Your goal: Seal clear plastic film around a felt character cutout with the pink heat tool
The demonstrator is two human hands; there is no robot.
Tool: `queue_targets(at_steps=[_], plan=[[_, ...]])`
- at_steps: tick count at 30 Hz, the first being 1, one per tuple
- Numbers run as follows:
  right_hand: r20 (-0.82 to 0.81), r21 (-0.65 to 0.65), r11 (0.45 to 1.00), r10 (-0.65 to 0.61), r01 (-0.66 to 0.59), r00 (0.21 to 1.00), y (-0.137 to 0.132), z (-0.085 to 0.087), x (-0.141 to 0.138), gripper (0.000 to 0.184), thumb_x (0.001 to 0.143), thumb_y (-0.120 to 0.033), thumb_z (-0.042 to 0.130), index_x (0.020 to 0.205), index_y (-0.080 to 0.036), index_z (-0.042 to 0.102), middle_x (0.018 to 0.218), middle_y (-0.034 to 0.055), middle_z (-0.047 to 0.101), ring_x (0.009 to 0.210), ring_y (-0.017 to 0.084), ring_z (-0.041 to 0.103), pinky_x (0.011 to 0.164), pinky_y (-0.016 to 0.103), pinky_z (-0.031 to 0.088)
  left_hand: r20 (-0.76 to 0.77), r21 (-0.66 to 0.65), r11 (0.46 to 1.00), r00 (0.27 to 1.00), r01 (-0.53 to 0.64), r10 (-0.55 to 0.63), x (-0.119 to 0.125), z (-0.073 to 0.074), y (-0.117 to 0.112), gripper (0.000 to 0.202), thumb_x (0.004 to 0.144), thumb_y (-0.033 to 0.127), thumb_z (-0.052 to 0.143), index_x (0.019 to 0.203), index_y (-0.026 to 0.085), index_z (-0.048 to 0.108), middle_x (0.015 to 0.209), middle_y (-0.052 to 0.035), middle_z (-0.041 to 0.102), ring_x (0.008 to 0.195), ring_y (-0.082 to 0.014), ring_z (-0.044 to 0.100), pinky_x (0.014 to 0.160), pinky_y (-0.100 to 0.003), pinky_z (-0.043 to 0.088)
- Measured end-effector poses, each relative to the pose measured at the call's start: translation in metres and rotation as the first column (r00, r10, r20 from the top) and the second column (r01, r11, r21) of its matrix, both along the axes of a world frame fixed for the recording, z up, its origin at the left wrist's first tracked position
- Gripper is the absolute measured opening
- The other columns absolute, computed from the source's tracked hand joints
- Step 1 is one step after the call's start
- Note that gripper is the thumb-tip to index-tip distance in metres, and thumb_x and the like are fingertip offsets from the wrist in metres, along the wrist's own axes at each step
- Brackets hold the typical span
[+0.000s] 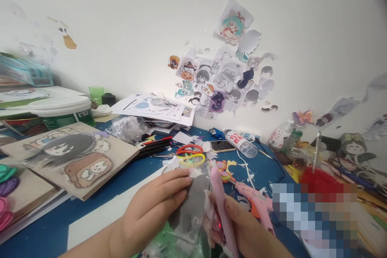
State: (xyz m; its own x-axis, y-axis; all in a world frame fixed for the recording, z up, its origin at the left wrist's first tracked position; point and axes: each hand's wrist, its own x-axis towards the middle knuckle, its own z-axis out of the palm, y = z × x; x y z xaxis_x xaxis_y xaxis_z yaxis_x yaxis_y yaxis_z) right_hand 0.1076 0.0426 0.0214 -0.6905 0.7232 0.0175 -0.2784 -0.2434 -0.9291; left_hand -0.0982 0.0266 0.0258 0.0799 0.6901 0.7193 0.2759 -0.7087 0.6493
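Note:
My left hand [154,199] lies across a dark grey cutout under clear plastic film [189,209], its fingers bent over the left side and holding it. What lies under those fingers is hidden. My right hand [242,225] is closed round a long pink stick-shaped tool [222,205] with a rounded top, held upright against the film's right edge. A small red light glows beside the tool. Just right of it lies a pink glue gun [254,197]. Beyond the cutout are red-handled scissors [190,150] and a yellow loop-shaped handle [193,160].
A cardboard piece with film-covered cutouts [125,149] and a white-lidded green tub [60,107] stand left. Behind are a paper stack [151,107], a phone [223,146] and a plastic bottle [242,143]. A red cup [317,177] stands right. Paper scraps litter the blue table [266,165].

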Motion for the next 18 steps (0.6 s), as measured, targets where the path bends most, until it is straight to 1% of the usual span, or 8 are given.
queue_targets(at_steps=[1,3,7,11,13,15,16,18], plan=[[0.02,0.034,0.999,-0.008,0.007,1.0,-0.001,0.001,0.0,0.043,0.076,-0.061,0.051,0.075,-0.018,0.054,0.061,-0.0022,0.043,0.052,0.01,0.038,0.055,0.025,0.034,0.017,-0.02,1.0,1.0,-0.004,0.004,0.001,-0.001,-0.001,0.024,0.086,0.027,0.054,0.105,0.032,0.069,0.113,-0.0012,0.069,0.106,-0.0201,0.061,0.096,-0.028,0.047],[0.054,0.056,0.998,-0.009,0.006,0.999,-0.002,0.003,-0.001,0.048,0.072,-0.066,0.054,0.077,-0.018,0.055,0.061,-0.0025,0.043,0.05,0.01,0.035,0.054,0.024,0.034,0.045,0.0,1.0,0.999,-0.009,0.009,0.004,-0.003,-0.003,0.023,0.086,0.027,0.054,0.104,0.032,0.069,0.109,-0.0012,0.071,0.106,-0.0199,0.062,0.095,-0.029,0.047],[0.082,0.019,1.0,0.017,-0.018,0.997,-0.001,0.002,0.001,0.056,0.061,-0.071,0.061,0.084,-0.02,0.057,0.065,-0.0031,0.043,0.051,0.009,0.034,0.052,0.023,0.034,0.033,0.148,0.989,0.999,-0.011,0.007,0.007,-0.008,-0.002,0.028,0.089,0.021,0.051,0.109,0.033,0.065,0.105,-0.0015,0.072,0.107,-0.0177,0.06,0.095,-0.03,0.047],[0.052,0.018,0.999,0.042,-0.043,0.998,0.003,-0.006,0.006,0.053,0.066,-0.069,0.059,0.082,-0.019,0.055,0.063,-0.0043,0.041,0.05,0.008,0.036,0.052,0.023,0.034,-0.013,0.19,0.982,1.0,-0.021,0.024,0.006,-0.008,0.0,0.031,0.089,0.018,0.049,0.113,0.034,0.062,0.106,-0.0017,0.072,0.111,-0.0169,0.058,0.096,-0.03,0.045],[0.031,0.032,0.998,0.06,-0.061,0.998,0.006,-0.008,0.007,0.052,0.066,-0.068,0.06,0.081,-0.019,0.053,0.062,-0.0049,0.041,0.049,0.008,0.036,0.051,0.022,0.034,0.001,0.237,0.971,0.999,-0.035,0.035,0.006,-0.008,0.002,0.034,0.089,0.016,0.049,0.113,0.037,0.06,0.105,-0.0003,0.071,0.11,-0.0179,0.058,0.095,-0.031,0.046],[0.023,0.056,0.993,0.101,-0.102,0.995,0.008,-0.007,0.007,0.055,0.063,-0.071,0.061,0.076,-0.019,0.05,0.061,-0.0051,0.04,0.048,0.008,0.036,0.05,0.022,0.033,0.036,0.305,0.951,0.998,-0.057,0.048,0.007,-0.008,0.003,0.038,0.089,0.014,0.048,0.113,0.04,0.059,0.106,0.0015,0.07,0.109,-0.0185,0.058,0.093,-0.033,0.046],[0.041,0.072,0.99,0.116,-0.118,0.992,0.008,-0.006,0.006,0.057,0.061,-0.074,0.059,0.074,-0.019,0.048,0.06,-0.0052,0.04,0.048,0.007,0.035,0.049,0.022,0.032,0.052,0.324,0.944,0.997,-0.067,0.053,0.007,-0.009,0.004,0.038,0.089,0.013,0.048,0.113,0.041,0.059,0.107,0.0023,0.07,0.108,-0.0183,0.058,0.093,-0.033,0.046],[0.154,0.139,0.985,0.079,-0.101,0.985,0.007,-0.003,0.004,0.064,0.058,-0.082,0.05,0.07,-0.02,0.047,0.057,-0.0054,0.039,0.046,0.007,0.034,0.048,0.022,0.031,0.071,0.309,0.948,0.996,-0.075,0.056,0.008,-0.011,0.004,0.037,0.089,0.014,0.047,0.112,0.04,0.06,0.107,0.0027,0.07,0.109,-0.0178,0.057,0.094,-0.033,0.045]])
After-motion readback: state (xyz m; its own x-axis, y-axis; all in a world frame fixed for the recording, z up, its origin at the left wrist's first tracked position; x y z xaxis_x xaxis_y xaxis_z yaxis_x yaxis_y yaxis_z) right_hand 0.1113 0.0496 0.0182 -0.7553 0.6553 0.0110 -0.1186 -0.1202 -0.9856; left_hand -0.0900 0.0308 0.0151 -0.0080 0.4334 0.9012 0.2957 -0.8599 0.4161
